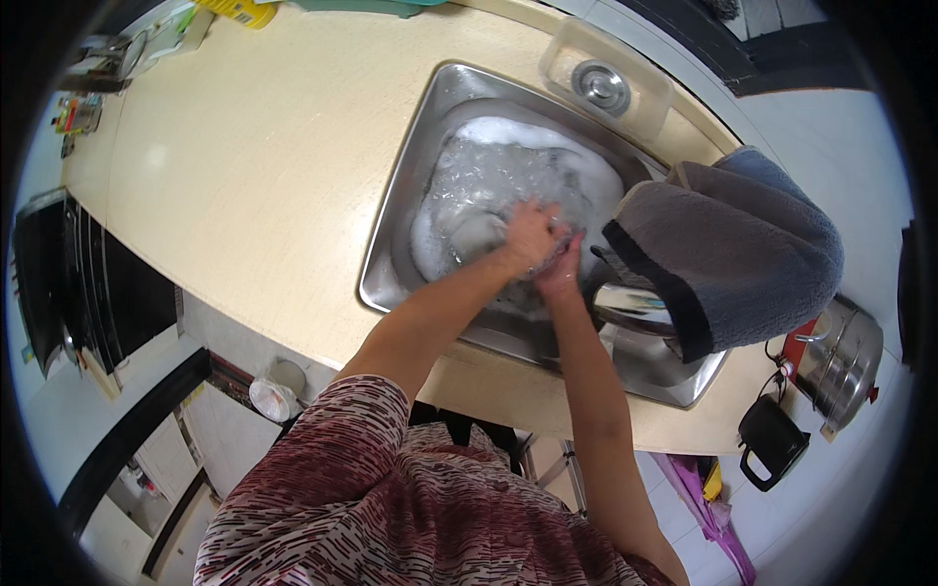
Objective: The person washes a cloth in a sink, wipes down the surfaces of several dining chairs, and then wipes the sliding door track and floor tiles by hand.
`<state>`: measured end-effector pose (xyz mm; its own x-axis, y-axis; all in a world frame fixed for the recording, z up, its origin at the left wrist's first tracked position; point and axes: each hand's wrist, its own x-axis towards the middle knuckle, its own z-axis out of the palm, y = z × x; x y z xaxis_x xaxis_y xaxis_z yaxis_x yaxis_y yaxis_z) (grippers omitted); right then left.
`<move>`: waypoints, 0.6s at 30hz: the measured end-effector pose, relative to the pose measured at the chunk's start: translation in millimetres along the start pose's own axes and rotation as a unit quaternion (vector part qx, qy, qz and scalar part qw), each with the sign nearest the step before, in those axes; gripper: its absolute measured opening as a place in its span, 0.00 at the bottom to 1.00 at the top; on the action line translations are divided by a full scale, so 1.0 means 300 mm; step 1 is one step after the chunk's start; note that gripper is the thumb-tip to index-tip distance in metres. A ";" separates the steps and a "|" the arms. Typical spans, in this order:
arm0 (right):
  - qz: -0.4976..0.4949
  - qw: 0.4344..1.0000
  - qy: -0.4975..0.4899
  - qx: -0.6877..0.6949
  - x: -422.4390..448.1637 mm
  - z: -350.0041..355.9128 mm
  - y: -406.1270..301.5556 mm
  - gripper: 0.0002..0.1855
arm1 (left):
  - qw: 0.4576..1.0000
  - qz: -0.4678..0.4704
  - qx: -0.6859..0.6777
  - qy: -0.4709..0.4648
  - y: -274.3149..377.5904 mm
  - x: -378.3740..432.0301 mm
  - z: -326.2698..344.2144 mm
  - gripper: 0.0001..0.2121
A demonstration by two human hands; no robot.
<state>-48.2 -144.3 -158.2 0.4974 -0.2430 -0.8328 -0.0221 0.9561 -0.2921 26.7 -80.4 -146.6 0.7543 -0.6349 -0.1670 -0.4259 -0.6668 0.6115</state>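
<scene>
My left hand [533,233] and my right hand [560,269] are close together over a stainless steel sink [399,227], fingers overlapping. Both look wet and somewhat blurred, so whether something small lies between them is unclear. Below them, churning water [506,176] fills the basin, with white suds [513,132] along its edges. A pale rounded shape [473,233] shows in the water left of my hands; I cannot tell what it is. Right of my hands, a chrome faucet [634,306] reaches over the sink, with a grey towel [740,249] draped across it.
Behind the sink, a translucent plastic tray [652,110] holds a metal sink strainer [601,86]. A beige countertop [256,161] stretches left towards a black stove [95,286]. A steel pot [843,366] and a black mug [773,443] are at the right.
</scene>
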 end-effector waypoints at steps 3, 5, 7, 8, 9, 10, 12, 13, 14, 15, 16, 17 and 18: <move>-0.015 1.000 -0.001 0.001 0.033 -0.116 -0.095 0.22 | 0.984 0.017 -0.169 -0.053 0.232 -0.112 -0.052 0.17; -0.021 1.000 0.006 -0.015 0.026 -0.172 -0.114 0.22 | 0.964 0.045 -0.261 -0.033 0.328 -0.211 -0.119 0.15; -0.013 0.999 0.017 -0.037 -0.004 -0.147 -0.095 0.22 | 0.957 0.060 -0.285 0.008 0.351 -0.229 -0.202 0.10; -0.001 0.999 0.022 -0.050 -0.019 -0.120 -0.075 0.22 | 0.952 0.069 -0.298 0.026 0.355 -0.232 -0.220 0.09; 0.022 0.997 0.017 -0.069 -0.062 -0.039 -0.023 0.22 | 0.969 0.048 -0.237 0.047 0.281 -0.208 -0.192 0.10; 0.046 0.995 0.013 -0.087 -0.100 0.035 0.028 0.21 | 0.982 0.028 -0.177 0.066 0.194 -0.153 -0.161 0.11; 0.062 0.992 0.025 -0.107 -0.154 0.106 0.047 0.21 | 0.998 -0.011 -0.051 0.030 0.116 -0.064 -0.191 0.11; 0.070 0.990 0.028 -0.118 -0.190 0.133 0.066 0.21 | 0.998 -0.058 0.005 0.011 0.033 -0.036 -0.199 0.11; 0.082 0.989 0.036 -0.114 -0.194 0.132 0.060 0.20 | 0.993 -0.101 0.056 -0.009 -0.039 -0.020 -0.196 0.11; 0.090 0.989 0.049 -0.107 -0.191 0.116 0.041 0.19 | 0.990 -0.066 0.126 -0.011 -0.077 -0.020 -0.213 0.12; 0.098 0.988 0.061 -0.099 -0.191 0.103 0.024 0.18 | 0.980 -0.032 0.197 -0.011 -0.114 -0.024 -0.242 0.14; 0.032 0.996 0.038 -0.071 -0.093 -0.056 -0.036 0.17 | 0.981 -0.019 0.190 -0.031 -0.113 0.020 -0.250 0.14; -0.036 0.998 0.014 -0.039 0.003 -0.219 -0.106 0.16 | 0.982 -0.004 0.183 -0.051 -0.116 0.077 -0.238 0.15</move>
<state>-104.0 -185.8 -180.7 0.4753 -0.3155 -0.8213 -0.0564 0.9207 -0.3863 94.7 -43.8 -116.5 0.7118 -0.6530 -0.2586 -0.5855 -0.7551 0.2949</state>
